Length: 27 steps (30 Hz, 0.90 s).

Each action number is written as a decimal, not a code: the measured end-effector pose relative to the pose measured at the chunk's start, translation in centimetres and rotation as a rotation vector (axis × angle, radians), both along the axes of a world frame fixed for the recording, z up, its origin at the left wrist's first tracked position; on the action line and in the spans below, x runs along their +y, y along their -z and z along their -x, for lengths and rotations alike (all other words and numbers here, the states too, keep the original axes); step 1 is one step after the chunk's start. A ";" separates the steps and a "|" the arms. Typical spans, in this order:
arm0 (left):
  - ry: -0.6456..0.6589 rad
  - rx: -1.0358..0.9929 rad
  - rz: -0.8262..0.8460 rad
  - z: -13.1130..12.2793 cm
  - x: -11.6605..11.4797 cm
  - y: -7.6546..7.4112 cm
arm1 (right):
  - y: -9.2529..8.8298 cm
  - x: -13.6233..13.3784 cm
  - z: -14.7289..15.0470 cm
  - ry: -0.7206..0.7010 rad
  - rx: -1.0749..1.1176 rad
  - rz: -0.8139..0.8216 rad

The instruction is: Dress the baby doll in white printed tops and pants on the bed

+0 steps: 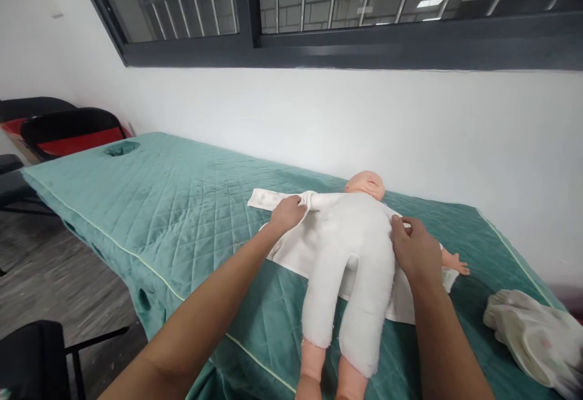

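A baby doll (348,233) with a white padded body lies on the green bed, head toward the wall and bare feet toward me. A white baby garment (291,248) is spread open beneath it. One sleeve (264,198) stretches out at left, and no doll hand shows at its end. On the right the doll's hand (455,263) pokes out past the cloth. My left hand (288,213) is closed on the garment's edge beside the doll's left-side shoulder. My right hand (414,248) pinches the garment at the opposite side; its fingertips are partly hidden.
A quilted green cover (182,206) lies over the bed, with a face hole (122,148) at the far left. A crumpled white cloth item (537,333) lies at the right. Black and red chairs (75,133) stand beyond, and a black chair (36,357) is near at left.
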<state>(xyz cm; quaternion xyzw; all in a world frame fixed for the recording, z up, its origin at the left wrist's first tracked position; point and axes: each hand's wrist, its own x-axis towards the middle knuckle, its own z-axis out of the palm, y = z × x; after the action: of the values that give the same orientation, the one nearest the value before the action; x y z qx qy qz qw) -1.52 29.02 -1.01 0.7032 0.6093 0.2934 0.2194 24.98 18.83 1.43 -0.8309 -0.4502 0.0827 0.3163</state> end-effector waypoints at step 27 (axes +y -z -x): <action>0.251 0.260 -0.149 -7.3 -2.9 -7.5 | 4.8 1.7 3.3 -0.587 0.161 -0.222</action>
<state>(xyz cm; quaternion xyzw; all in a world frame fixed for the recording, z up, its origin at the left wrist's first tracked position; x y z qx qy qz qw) 5.81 26.14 6.49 0.8199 0.5168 0.2148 0.1208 21.68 20.50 -3.33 -0.6168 -0.6504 0.1860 0.4024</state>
